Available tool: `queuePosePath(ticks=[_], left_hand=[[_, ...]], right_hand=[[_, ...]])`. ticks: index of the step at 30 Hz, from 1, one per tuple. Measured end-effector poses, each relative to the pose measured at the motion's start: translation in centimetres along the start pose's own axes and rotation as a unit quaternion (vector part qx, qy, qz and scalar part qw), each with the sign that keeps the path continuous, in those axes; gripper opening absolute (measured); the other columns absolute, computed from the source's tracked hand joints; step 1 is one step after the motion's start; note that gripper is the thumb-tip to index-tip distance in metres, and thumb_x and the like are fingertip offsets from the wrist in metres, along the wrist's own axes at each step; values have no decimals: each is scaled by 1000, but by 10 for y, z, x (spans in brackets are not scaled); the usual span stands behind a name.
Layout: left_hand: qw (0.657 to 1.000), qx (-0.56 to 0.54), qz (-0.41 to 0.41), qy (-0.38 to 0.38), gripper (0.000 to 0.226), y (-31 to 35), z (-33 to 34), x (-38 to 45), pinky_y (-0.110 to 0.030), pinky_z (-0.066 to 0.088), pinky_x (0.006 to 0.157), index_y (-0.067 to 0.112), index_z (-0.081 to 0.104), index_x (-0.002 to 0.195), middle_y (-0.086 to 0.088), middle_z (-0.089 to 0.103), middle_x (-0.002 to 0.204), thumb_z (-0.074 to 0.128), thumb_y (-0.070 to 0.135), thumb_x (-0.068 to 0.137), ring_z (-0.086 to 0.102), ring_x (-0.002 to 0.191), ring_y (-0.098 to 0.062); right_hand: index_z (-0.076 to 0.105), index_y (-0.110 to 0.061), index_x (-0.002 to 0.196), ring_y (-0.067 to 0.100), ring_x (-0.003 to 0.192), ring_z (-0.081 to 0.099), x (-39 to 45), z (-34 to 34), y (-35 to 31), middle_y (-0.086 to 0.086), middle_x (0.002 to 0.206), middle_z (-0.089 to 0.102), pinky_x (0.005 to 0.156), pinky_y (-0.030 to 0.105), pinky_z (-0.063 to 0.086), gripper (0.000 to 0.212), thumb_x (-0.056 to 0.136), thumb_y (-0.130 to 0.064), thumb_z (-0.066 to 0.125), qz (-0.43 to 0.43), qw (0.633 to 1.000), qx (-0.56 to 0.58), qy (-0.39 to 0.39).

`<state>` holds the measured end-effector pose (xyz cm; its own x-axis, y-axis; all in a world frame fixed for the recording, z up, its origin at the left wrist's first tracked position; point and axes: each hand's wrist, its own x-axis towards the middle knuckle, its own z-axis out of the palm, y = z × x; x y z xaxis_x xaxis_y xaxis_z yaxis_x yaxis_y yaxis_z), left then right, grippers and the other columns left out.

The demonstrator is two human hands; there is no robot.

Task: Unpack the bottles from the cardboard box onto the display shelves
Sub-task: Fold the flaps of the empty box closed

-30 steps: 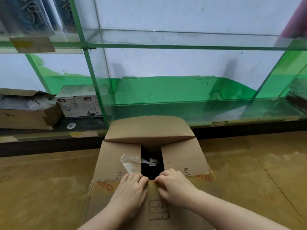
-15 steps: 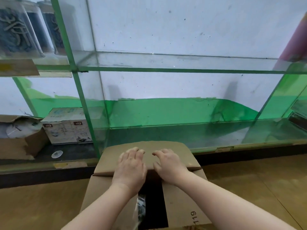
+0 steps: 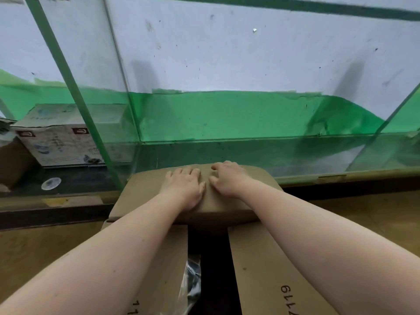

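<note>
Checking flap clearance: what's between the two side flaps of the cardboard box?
Head view: between the left flap and right flap is a dark open gap, with crinkled clear plastic wrap along the left flap's edge.

Single head-worn wide-angle view, aimed forward and down, held close over the cardboard box (image 3: 261, 264), glass display shelves (image 3: 250, 146) seen just beyond

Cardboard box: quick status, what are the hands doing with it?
Left hand and right hand flat on far flap. Cardboard box part open, no bottles visible. Plastic wrap in gap.
</note>
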<state>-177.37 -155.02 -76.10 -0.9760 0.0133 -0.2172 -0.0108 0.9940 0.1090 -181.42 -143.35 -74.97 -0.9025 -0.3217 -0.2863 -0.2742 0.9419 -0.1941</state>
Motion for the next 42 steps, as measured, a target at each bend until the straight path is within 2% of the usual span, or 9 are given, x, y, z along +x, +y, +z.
queuePosePath(ticks=[4, 7, 11, 14, 19, 25, 31, 35, 42], left_hand=[[1000, -18, -2, 7, 51, 0, 6, 17, -40, 18, 114, 15, 28, 146, -7, 26, 153, 23, 40, 101, 24, 141, -26], [999, -32, -4, 21, 48, -2, 7, 28, -41, 22, 113, 14, 35, 140, -7, 35, 148, 26, 38, 99, 29, 137, -26], [998, -48, -32, -11, 55, -9, 6, 40, -44, 10, 117, 14, 25, 147, -7, 25, 155, 27, 35, 97, 15, 144, -25], [996, -55, -46, -45, 55, -13, 5, 44, -48, 5, 117, 17, 20, 150, -4, 21, 156, 23, 34, 97, 11, 146, -23], [998, -34, -36, 43, 52, -12, -9, 39, -45, 14, 115, 16, 31, 145, -12, 34, 148, 27, 34, 96, 27, 138, -27], [991, -23, -33, 130, 48, 0, -38, 16, -44, 22, 111, 11, 41, 137, -16, 42, 137, 34, 30, 93, 37, 128, -31], [984, -17, -23, 177, 44, 7, -64, -25, -47, 14, 114, 14, 40, 136, -10, 40, 138, 35, 28, 94, 34, 129, -28], [982, -5, -7, 190, 41, 12, -76, -62, -48, 9, 115, 17, 37, 137, -6, 38, 139, 33, 29, 98, 32, 131, -25], [982, 44, 27, 181, 37, 21, -80, -132, -44, 14, 113, 22, 42, 131, 0, 46, 133, 29, 36, 100, 38, 126, -21]], right_hand=[[38, -14, 141, 29, 132, 37, 20, 7, 0, 13, 143, 40, 108, 40, 34, 47, 98, -31, 38, 9, 1000, 5, 12], [29, -16, 147, 25, 140, 26, 29, 9, -1, 8, 152, 31, 110, 43, 26, 50, 99, -29, 33, 10, 1000, 12, 14], [16, -17, 151, 23, 146, 9, 33, 11, -1, 3, 158, 18, 114, 52, 11, 52, 100, -27, 24, 9, 1000, 14, -27], [24, -15, 148, 24, 143, 19, 32, 10, -2, 8, 154, 26, 114, 52, 12, 49, 101, -27, 23, 12, 1000, 7, -19], [32, -14, 145, 26, 140, 25, 27, -2, -8, 11, 149, 31, 114, 52, 14, 46, 100, -23, 27, 21, 999, 10, 27], [39, -12, 139, 29, 134, 29, 0, -22, -23, 13, 142, 38, 115, 52, 12, 42, 99, -20, 28, 23, 989, 15, 143], [34, -14, 142, 28, 135, 29, -44, -44, -29, 11, 143, 38, 116, 49, 8, 43, 101, -22, 29, -6, 979, -20, 205], [40, -15, 138, 27, 133, 32, -83, -53, -34, 9, 140, 42, 117, 46, 7, 39, 101, -22, 31, -21, 974, -33, 224], [52, -16, 128, 25, 122, 43, -154, -49, -37, 6, 127, 55, 114, 42, 14, 34, 99, -23, 35, -35, 975, -59, 210]])
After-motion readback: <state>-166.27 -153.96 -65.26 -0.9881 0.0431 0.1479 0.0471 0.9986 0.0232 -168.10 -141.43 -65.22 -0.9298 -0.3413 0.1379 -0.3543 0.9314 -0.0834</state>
